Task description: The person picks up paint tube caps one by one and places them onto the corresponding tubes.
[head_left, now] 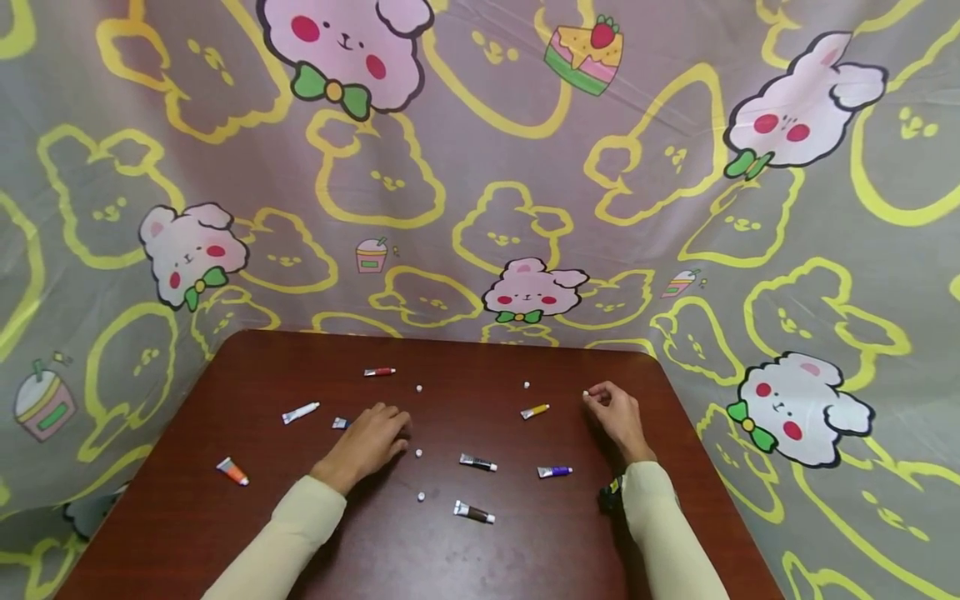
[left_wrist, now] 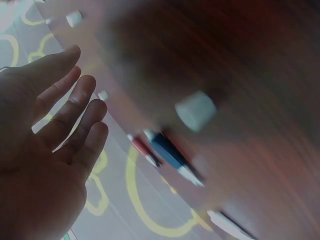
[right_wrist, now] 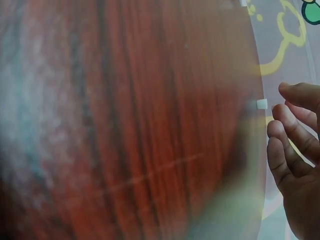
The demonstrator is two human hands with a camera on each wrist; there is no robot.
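My right hand (head_left: 617, 414) is at the right of the table, its thumb and fingertips beside a small white cap (head_left: 586, 393). In the right wrist view a narrow gap shows between those fingertips and the cap (right_wrist: 262, 104). My left hand (head_left: 369, 443) is over the left-centre, fingers loosely bent and holding nothing. It partly hides a blue paint tube (head_left: 341, 423), which shows fully in the left wrist view. A white cap (head_left: 418, 453) lies just right of the left hand. A yellow tube (head_left: 535, 412) lies left of the right hand.
More small tubes lie around: red (head_left: 379, 372), white (head_left: 301, 412), orange (head_left: 232, 471), black (head_left: 477, 462), purple (head_left: 555, 472) and brown (head_left: 474, 512). Other white caps rest on the brown table (head_left: 510, 567). Patterned cloth (head_left: 420, 175) hangs along the table's back and sides.
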